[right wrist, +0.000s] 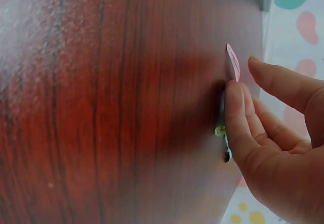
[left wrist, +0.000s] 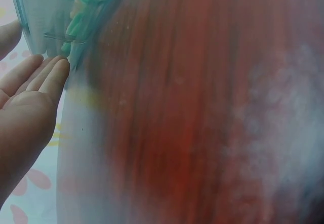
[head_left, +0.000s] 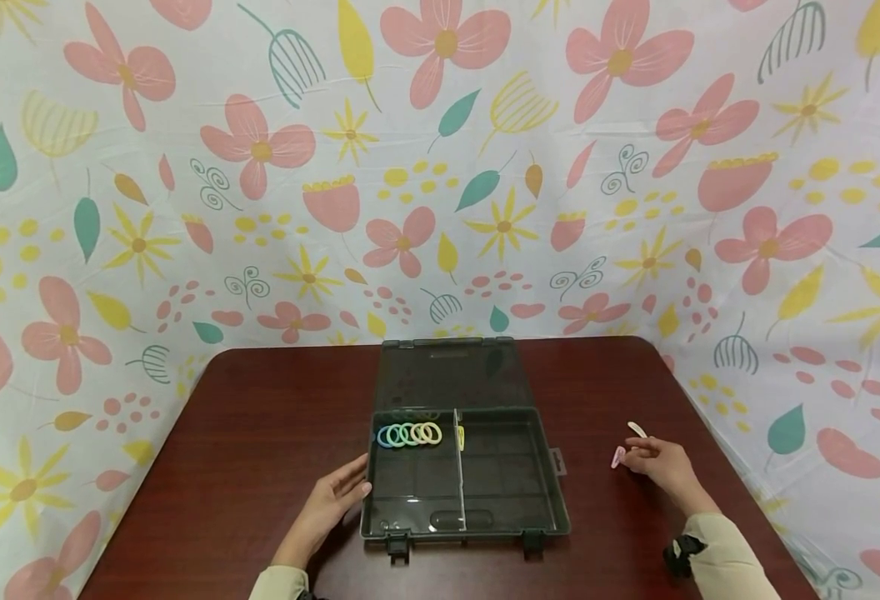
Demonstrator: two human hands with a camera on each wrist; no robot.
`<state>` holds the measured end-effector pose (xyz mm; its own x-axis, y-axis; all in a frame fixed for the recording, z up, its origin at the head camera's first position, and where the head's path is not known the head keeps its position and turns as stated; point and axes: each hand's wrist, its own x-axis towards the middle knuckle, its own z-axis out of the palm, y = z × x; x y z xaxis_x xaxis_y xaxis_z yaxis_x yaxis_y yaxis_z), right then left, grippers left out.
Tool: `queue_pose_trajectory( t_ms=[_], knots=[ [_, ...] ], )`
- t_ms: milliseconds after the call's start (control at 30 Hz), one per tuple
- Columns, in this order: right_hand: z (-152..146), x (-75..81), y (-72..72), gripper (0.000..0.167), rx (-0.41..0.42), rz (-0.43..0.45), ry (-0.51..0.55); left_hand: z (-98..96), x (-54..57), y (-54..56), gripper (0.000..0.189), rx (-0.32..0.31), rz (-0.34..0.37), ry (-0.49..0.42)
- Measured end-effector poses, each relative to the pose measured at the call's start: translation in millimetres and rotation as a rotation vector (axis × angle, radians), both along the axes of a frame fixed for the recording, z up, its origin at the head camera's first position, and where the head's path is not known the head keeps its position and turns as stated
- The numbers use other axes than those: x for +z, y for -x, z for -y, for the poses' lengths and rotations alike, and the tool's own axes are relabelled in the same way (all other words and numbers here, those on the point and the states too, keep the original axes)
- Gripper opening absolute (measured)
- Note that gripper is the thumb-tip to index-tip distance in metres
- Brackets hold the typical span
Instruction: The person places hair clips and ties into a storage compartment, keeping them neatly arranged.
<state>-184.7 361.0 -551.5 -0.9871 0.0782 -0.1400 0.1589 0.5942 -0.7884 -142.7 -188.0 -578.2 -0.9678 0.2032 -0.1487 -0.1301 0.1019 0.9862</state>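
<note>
A dark translucent plastic box (head_left: 417,487) lies on the table with its lid (head_left: 447,371) folded back. Several pastel hair ties (head_left: 410,434) overlap in a row in its left compartment. A yellow hair clip (head_left: 461,438) sits against the clear divider, in the right compartment. My left hand (head_left: 332,497) touches the box's left wall with fairly straight fingers. Right of the box, my right hand (head_left: 665,468) hovers low, fingertips right at a pink hair clip (right wrist: 233,62), thumb apart from the fingers. A pale clip (head_left: 637,429) shows beyond them; the hand partly hides a yellow-green piece (right wrist: 219,131).
The dark red wooden table (head_left: 260,417) ends at a floral cloth backdrop (head_left: 440,208) behind and at both sides. Two latches (head_left: 398,546) stick out at the box's front, and a tab (head_left: 557,462) juts from its right side.
</note>
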Motion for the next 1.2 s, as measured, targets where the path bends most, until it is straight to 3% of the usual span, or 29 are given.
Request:
queue_pose_trajectory(
  t_ms=[533, 1000, 1200],
  knots=[
    [18, 0.0, 13.4, 0.034, -0.065, -0.038, -0.201, 0.5, 2.2, -0.2, 0.058, -0.018, 0.015, 0.005],
    [21, -1.4, 19.6, 0.031, -0.079, -0.007, -0.108, 2.2, -2.7, 0.0, 0.058, -0.030, -0.018, -0.007],
    [28, 6.2, 22.2, 0.036, -0.049, 0.038, 0.103, 1.9, -0.8, 0.1, 0.058, -0.027, -0.013, -0.008]
  ],
)
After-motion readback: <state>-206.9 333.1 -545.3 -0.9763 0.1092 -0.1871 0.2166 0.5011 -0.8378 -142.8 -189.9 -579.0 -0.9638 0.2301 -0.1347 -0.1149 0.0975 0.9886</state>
